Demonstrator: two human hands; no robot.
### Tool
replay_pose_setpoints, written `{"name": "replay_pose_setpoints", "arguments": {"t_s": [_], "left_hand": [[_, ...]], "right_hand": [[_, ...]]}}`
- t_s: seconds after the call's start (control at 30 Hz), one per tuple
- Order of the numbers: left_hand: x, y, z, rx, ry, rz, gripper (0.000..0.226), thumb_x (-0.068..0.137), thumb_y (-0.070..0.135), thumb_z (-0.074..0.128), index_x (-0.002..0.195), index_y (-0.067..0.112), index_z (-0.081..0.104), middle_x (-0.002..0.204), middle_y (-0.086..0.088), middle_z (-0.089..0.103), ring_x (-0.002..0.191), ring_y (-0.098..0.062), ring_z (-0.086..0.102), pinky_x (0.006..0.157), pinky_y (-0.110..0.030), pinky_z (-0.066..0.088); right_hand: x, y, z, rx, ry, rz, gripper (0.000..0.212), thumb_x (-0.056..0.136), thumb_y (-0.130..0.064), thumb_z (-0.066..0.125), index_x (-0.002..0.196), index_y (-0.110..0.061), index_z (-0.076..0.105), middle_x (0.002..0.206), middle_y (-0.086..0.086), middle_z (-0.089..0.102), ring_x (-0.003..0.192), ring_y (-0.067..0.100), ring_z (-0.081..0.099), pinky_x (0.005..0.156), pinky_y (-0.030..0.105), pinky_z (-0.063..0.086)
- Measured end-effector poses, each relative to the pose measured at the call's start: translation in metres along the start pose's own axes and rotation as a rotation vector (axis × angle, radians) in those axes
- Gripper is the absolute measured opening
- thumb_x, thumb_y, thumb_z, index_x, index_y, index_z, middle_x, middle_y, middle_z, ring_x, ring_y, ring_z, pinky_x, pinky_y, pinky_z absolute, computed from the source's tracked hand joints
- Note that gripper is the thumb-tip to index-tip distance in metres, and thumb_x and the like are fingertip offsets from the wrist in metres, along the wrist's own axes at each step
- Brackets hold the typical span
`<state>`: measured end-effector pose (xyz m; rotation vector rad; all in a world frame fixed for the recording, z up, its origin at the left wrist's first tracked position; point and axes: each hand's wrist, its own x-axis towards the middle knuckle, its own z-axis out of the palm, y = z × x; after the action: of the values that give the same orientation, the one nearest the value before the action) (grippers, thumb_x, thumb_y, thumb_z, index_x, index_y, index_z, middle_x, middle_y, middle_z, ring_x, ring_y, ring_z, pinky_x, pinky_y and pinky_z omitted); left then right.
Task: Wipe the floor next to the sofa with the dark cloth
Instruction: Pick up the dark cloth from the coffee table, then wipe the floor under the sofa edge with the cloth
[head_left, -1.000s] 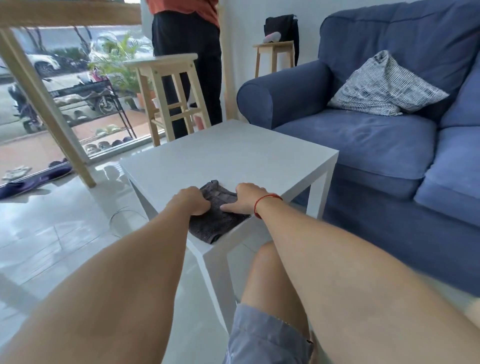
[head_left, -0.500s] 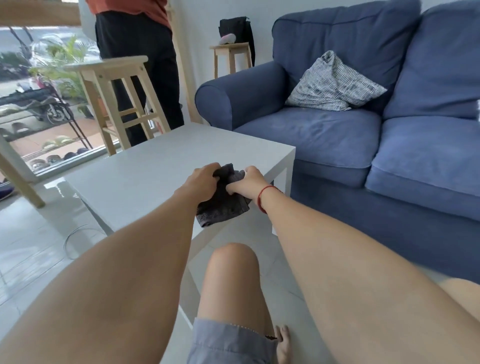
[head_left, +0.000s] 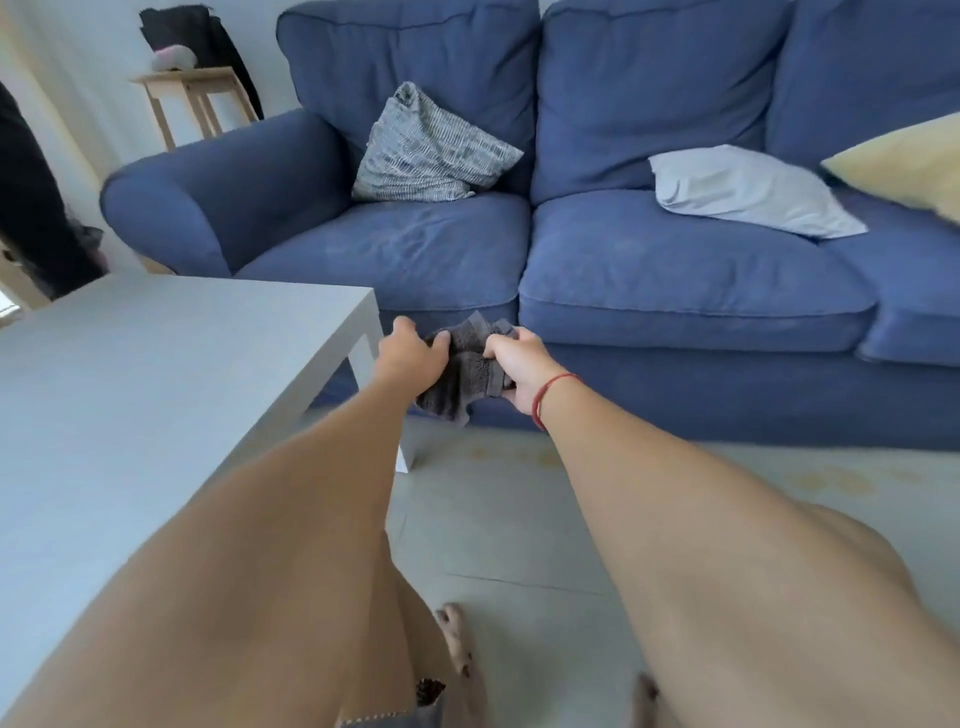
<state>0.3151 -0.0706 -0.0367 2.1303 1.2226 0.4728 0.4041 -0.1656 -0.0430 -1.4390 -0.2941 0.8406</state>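
Observation:
The dark grey cloth (head_left: 462, 371) hangs bunched in the air between both my hands, in front of the blue sofa (head_left: 649, 260). My left hand (head_left: 413, 358) grips its left side and my right hand (head_left: 519, 364), with a red string at the wrist, grips its right side. Below the cloth lies the pale tiled floor (head_left: 519, 519) along the sofa's front. The cloth is off the white table (head_left: 156, 374), just right of its corner.
The white table fills the left. Three cushions lie on the sofa: a striped grey one (head_left: 426, 150), a pale blue one (head_left: 743, 192), a yellow one (head_left: 909, 166). A wooden stool (head_left: 192, 98) stands behind the armrest. A person in dark trousers (head_left: 31, 208) stands at far left. My bare feet (head_left: 462, 654) are below.
Both hands lifted the cloth off the table and carried it right, past the table's corner, toward the sofa front. My view turned right, so the window and near stool left the frame.

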Motion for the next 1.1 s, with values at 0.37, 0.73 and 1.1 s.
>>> {"name": "replay_pose_setpoints", "arguments": {"t_s": [0.37,0.73,1.1], "left_hand": [[0.012,0.010,0.108,-0.725,-0.414,-0.531,0.042,0.092,0.044,0.049,0.117,0.012,0.058,0.113,-0.012,0.066,0.090,-0.031,0.063,0.084,-0.045,0.053],[0.041,-0.069,0.211,-0.062,-0.174,-0.233,0.031,0.103,0.030,0.033,0.120,0.006,0.041,0.121,-0.020,0.058,0.111,-0.038,0.055,0.087,-0.040,0.040],[0.088,-0.133,0.313,-0.159,-0.298,-0.340,0.032,0.103,0.027,0.037,0.121,0.003,0.044,0.118,-0.018,0.058,0.109,-0.035,0.055,0.087,-0.037,0.043]], "right_hand": [[0.036,0.045,-0.072,0.283,0.109,0.169,0.031,0.086,0.003,0.041,0.110,-0.014,0.051,0.092,0.013,0.061,0.072,0.025,0.060,0.060,0.028,0.052],[0.115,0.163,-0.081,-0.327,0.341,0.089,0.036,0.085,-0.003,0.053,0.120,-0.011,0.055,0.110,0.009,0.063,0.093,0.025,0.059,0.086,0.029,0.047],[0.188,0.267,-0.101,-0.535,0.455,0.163,0.045,0.088,-0.006,0.047,0.131,-0.017,0.043,0.118,0.014,0.062,0.102,0.038,0.061,0.083,0.039,0.050]]}}
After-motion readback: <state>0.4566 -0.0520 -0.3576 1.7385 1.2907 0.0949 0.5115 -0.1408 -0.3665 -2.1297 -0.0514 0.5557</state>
